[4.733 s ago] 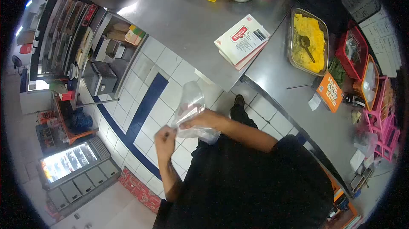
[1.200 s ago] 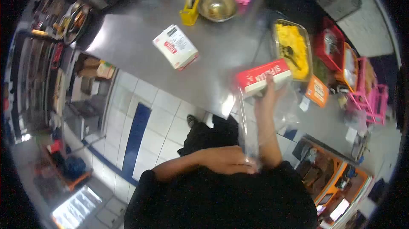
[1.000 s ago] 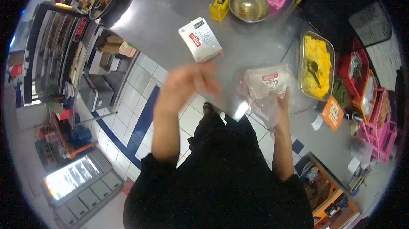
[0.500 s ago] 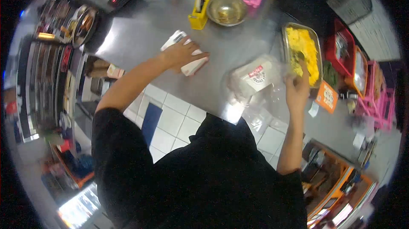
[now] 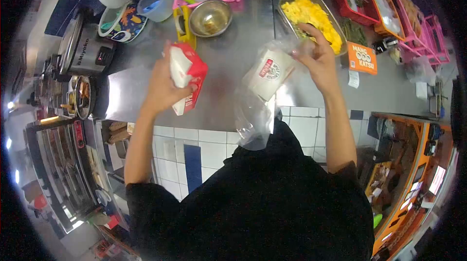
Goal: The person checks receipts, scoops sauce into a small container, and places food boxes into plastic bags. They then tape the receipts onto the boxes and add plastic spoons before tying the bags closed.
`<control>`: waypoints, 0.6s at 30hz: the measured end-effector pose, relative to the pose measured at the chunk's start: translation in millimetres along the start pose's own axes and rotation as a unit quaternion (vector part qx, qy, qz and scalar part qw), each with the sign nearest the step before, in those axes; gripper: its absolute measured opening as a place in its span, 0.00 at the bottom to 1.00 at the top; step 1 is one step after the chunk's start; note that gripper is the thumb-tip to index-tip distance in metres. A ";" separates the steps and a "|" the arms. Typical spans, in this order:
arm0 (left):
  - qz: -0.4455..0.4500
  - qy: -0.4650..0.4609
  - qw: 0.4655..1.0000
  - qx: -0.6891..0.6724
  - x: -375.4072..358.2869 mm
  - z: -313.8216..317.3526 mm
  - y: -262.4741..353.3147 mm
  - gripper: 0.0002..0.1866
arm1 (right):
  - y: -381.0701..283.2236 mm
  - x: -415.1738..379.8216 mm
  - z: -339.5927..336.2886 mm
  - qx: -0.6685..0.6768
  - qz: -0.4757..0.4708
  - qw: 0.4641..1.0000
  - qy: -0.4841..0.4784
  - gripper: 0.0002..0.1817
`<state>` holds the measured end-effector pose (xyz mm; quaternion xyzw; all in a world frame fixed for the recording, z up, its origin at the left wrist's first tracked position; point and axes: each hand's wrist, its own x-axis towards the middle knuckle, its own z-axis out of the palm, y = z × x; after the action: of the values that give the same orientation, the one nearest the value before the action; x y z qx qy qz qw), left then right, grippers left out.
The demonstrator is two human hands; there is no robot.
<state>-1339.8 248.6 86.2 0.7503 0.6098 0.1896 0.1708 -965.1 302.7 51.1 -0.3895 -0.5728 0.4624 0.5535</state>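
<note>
My left hand [image 5: 163, 86] grips a red and white paper food box [image 5: 197, 74] above the counter, tilted, with its red printed side showing. To the right, a clear plastic bag [image 5: 253, 120] encloses a white box [image 5: 265, 82] with a round logo and a red label. The bag's loose end drapes over the counter's front edge. My right hand [image 5: 318, 59] is at the bag's upper right, thumb and forefinger apart, the thumb close to or touching the plastic. Just beyond those fingers is a metal tray [image 5: 344, 47] of yellow, scrambled-egg-like food [image 5: 311, 13].
A steel bowl [image 5: 221, 10] and yellow tape dispenser [image 5: 184, 25] stand behind the left-hand box. A slow cooker [image 5: 87, 49] is at left. Right of the tray are an orange card [image 5: 362, 58], a receipt [image 5: 353, 79] and a red basket [image 5: 362, 15].
My left hand has lifted the box off the counter and turned it so red shows. My right hand has drawn back from the food tray to the bag. The view has shifted.
</note>
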 end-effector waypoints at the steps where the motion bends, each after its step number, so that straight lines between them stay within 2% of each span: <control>1: 0.028 0.026 0.995 -0.089 5.1 -14.8 29.7 0.62 | 2.5 3.1 0.0 0.045 0.007 0.999 -0.019 0.29; 2: 0.055 0.053 0.981 -0.177 10.3 -28.7 64.0 0.61 | 2.2 3.4 -0.3 0.090 0.015 0.995 -0.040 0.29; 3: 0.006 0.021 0.961 -0.277 12.6 -41.5 91.5 0.60 | -4.3 4.1 -0.8 0.084 0.015 0.996 -0.041 0.29; 5: -0.035 -0.001 0.868 -0.495 22.0 -42.9 139.3 0.60 | -20.4 10.2 -0.6 0.116 0.143 0.979 -0.088 0.30; 7: -0.144 -0.023 0.818 -0.556 34.7 -13.0 157.3 0.59 | -23.0 13.6 -3.1 0.119 0.162 0.975 -0.099 0.30; 9: -0.056 0.027 0.800 -0.597 43.1 43.2 178.0 0.57 | -23.1 16.3 -12.7 0.200 0.210 0.950 -0.116 0.29; 11: 0.037 0.108 0.863 -0.493 41.9 107.6 166.0 0.59 | -20.3 16.8 -27.6 0.217 0.210 0.948 -0.100 0.30; 12: 0.045 0.099 0.865 -0.489 39.2 122.0 155.0 0.59 | -22.6 15.3 -36.4 0.179 0.229 0.950 -0.112 0.32; 13: 0.074 0.062 0.949 -0.301 35.8 129.9 142.7 0.60 | -24.2 14.2 -45.4 0.141 0.249 0.950 -0.121 0.33; 14: 0.103 0.025 0.989 -0.099 34.8 130.2 136.5 0.61 | -16.2 12.2 -52.9 0.148 0.276 0.941 -0.127 0.34; 15: 0.114 0.019 0.989 -0.096 35.0 125.6 134.8 0.61 | -13.8 10.4 -57.8 0.151 0.272 0.943 -0.116 0.34; 17: 0.124 -0.135 0.978 0.101 34.7 118.6 133.3 0.60 | -13.1 7.2 -56.7 0.142 0.258 0.941 -0.165 0.36; 18: 0.120 -0.168 0.965 0.159 34.8 115.7 140.3 0.57 | -13.9 6.4 -48.5 0.101 0.248 0.949 -0.166 0.37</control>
<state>-1157.1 252.0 56.6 0.8567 0.5002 -0.0195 0.1249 -916.5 309.9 64.3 -0.3790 -0.4921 0.6988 0.3548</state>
